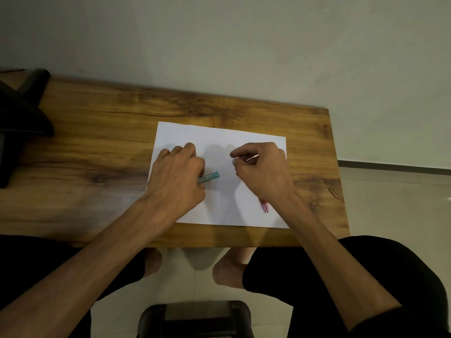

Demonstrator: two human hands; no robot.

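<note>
A white sheet of paper point(219, 139) lies on the wooden table point(97, 142). My left hand point(177, 174) rests on the sheet's left part with its fingers curled and grips a short teal case or pen point(211, 177), whose end sticks out to the right. My right hand point(262, 172) hovers over the sheet's right part and pinches a thin pale stick point(252, 157) between thumb and fingers. A pink pen point(265, 206) lies on the paper beneath my right wrist, partly hidden by it.
A black object point(22, 113) stands at the table's left end. The table's right edge lies close to the paper. Below the front edge are my knees in black cloth, bare feet, and a dark stool point(195, 318). A pale wall rises behind the table.
</note>
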